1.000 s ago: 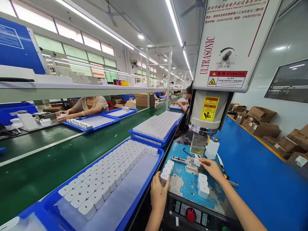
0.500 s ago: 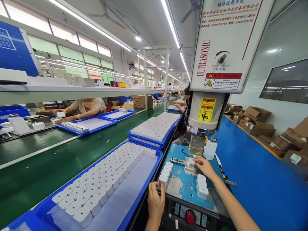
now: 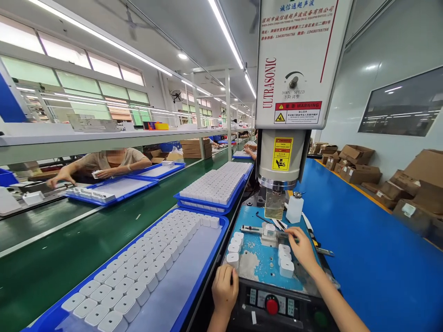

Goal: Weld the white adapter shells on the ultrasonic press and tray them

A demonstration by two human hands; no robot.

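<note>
My left hand (image 3: 224, 288) is at the front left corner of the press base, fingers curled and closed, with nothing visible in them. Just beyond it stands a row of white rounded-square housings (image 3: 233, 259). My right hand (image 3: 302, 251) is right of the metal fixture (image 3: 269, 240), fingertips together at the end of a thin dark piece (image 3: 282, 226); whether they grip it is unclear. One white housing (image 3: 269, 229) sits in the fixture under the clear press head (image 3: 274, 205). A second row of white housings (image 3: 286, 266) stands below my right wrist.
Left of the press, a blue tray (image 3: 194, 295) holds rows of white housings; stacked trays (image 3: 207, 205) stand behind. A white bottle (image 3: 295, 207) is at the back right. A red button (image 3: 272, 305) is on the front panel. Across the green belt (image 3: 44, 251), a person (image 3: 107, 166) handles parts.
My right hand has left the housing in the fixture and moved slightly right. My left hand's fingers have drawn together, away from the near housing. The view has turned slightly right.
</note>
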